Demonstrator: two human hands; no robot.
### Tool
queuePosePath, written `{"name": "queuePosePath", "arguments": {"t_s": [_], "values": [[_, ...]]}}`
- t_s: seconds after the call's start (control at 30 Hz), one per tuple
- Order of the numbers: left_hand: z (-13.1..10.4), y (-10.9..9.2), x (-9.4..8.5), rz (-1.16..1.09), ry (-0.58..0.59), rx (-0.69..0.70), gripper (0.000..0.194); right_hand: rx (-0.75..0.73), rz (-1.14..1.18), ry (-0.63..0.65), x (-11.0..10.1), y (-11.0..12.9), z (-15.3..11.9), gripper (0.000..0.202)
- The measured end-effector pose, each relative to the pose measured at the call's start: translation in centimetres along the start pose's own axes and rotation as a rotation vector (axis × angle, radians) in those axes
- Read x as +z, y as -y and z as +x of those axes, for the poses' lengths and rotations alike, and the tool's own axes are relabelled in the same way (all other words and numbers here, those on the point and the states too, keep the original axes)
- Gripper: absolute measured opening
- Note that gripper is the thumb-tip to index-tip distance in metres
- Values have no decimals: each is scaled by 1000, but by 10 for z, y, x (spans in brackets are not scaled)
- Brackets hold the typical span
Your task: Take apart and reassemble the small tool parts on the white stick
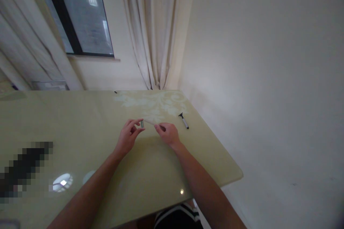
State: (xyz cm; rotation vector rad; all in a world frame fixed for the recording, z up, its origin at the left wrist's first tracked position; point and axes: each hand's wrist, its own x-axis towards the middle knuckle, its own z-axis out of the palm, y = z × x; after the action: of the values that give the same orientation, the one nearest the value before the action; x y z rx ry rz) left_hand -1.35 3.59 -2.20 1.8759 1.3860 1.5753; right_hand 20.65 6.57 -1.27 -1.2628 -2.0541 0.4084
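Note:
Between the thumb and fingertips of my left hand (128,136) is a small, narrow piece with a greenish-grey face, like a razor cartridge (142,124); its exact kind is too small to tell. My right hand (168,134) is closed around a thin, pale stick-like tool (149,122), its tip pointing left at the upper end of the small piece. Whether they touch I cannot tell. Part of the tool is hidden in my fingers. A razor (184,121) with a grey and black handle lies on the table, right of my right hand.
The glossy pale-green table (158,179) has its right edge close to a white wall (263,78). A tiny dark object (115,92) lies by the far edge. At left is a pixelated dark shape (24,168). Curtains (150,25) and a window (83,10) stand behind.

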Motion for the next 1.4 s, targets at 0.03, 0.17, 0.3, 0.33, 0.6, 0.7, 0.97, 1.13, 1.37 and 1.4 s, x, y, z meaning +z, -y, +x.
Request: {"name": "queuePosePath", "arguments": {"t_s": [0.03,0.17,0.3,0.33,0.6,0.7,0.97,1.13,1.37,1.4], "values": [[0,0,0,1,0,0,32,10,-1,-13,0,0,0,49],[0,2,0,-5,-6,1,33,-53,36,40,0,0,1,47],[0,2,-1,-12,-5,-12,32,-22,8,-6,1,-1,1,47],[0,1,0,-14,-9,-19,32,-54,20,14,1,-1,1,47],[1,-1,-1,-21,-10,-34,33,-71,12,41,1,-1,0,47],[0,-1,-1,-16,-1,-25,33,-9,-18,13,1,0,0,48],[0,-1,1,-21,14,-23,32,31,-30,-2,1,0,0,50],[0,-2,1,-16,18,-21,33,-12,9,24,1,1,1,48],[0,-3,0,-17,11,-24,33,-38,28,15,1,1,0,48],[1,-3,0,-16,9,-24,33,-9,11,-5,1,1,0,49]]}}
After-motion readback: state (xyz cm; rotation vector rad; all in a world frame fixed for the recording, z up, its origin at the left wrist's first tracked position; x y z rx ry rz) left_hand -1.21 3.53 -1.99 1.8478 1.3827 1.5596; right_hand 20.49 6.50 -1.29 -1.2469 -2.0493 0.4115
